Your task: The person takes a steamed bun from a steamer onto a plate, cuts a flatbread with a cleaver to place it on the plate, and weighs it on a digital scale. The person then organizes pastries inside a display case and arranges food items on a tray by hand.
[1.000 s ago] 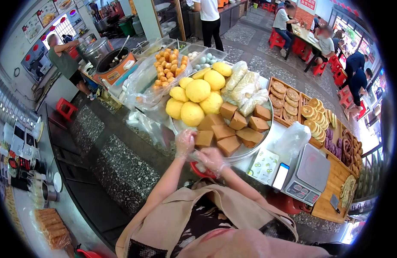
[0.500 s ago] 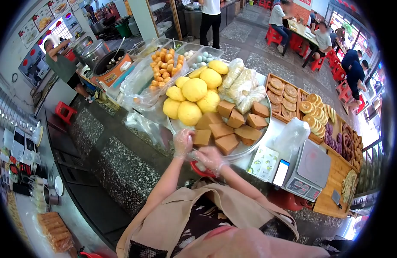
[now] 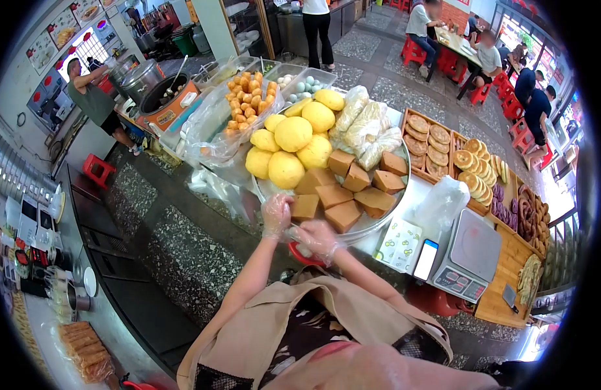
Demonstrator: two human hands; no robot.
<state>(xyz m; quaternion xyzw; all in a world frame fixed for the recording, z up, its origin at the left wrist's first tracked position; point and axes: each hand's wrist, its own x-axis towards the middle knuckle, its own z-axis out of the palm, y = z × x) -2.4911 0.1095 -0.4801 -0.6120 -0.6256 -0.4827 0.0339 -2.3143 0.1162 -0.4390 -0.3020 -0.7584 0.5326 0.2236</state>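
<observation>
My left hand (image 3: 276, 216), in a clear plastic glove, is closed at the near rim of a big round metal tray (image 3: 386, 224). Just right of it and slightly lower, my right hand (image 3: 317, 239) is gloved too, its fingers curled in; whatever either holds is hidden. Brown cake blocks (image 3: 343, 216) lie in the tray right in front of my hands. Behind them are piled round yellow buns (image 3: 294, 134), and at the back right sit plastic-wrapped bundles (image 3: 371, 127).
Right of the tray are a patterned box (image 3: 399, 244), a phone (image 3: 426, 260), a scale (image 3: 466, 253), a plastic bag (image 3: 443, 203) and trays of flatbreads (image 3: 476, 170). A knife (image 3: 510, 298) lies on a wooden board (image 3: 494, 292). A person (image 3: 95, 104) stands at the left by pots.
My hands stay almost still at the tray rim. The view shifts very slightly. In the background, the person at the left has lowered an arm a little.
</observation>
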